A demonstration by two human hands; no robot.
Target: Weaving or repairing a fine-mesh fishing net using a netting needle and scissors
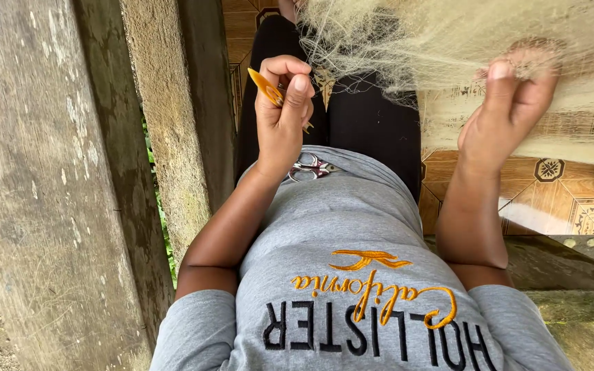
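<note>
Net-mending looks mid-stitch: left hand (pixel 284 103) fingers pinch a yellow netting needle (pixel 267 87) near the lap, right hand (pixel 510 103) fingers grip the pale fishing net (pixel 407 41) farther right, small scissors (pixel 311 167) resting on the grey shirt (pixel 352 227).

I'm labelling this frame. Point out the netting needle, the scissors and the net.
needle (pixel 267 87), head view, on the orange blade above the left hand's (pixel 282 113) fingers.
scissors (pixel 311 167), head view, on the handles lying on the grey shirt.
net (pixel 414 34), head view, on the pale mesh bunch above the right hand (pixel 507 110).
</note>
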